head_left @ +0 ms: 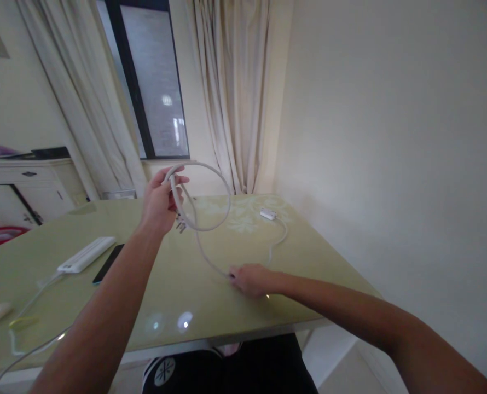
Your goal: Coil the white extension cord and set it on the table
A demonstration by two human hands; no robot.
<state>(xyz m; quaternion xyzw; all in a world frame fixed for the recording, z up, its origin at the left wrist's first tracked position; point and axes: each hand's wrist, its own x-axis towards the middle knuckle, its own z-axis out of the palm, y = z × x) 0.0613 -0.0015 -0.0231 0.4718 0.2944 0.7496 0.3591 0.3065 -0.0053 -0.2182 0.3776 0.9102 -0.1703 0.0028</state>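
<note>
Cable (206, 229) of round, off-white plastic looped at centre frame, pinched by the left hand (161, 197), while the right hand (251, 279), lower centre, gripped its trailing length. A slack pinch risked letting the loop spring open; the white plug with metal prongs (180, 223) beside it could have snagged. A sharp tug might have dragged the small white socket block (268, 214), right of centre, if connected.

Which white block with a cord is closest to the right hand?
The smaller block on the right, its cord curving toward the right hand; the longer block lies left, beside the phone.
</note>
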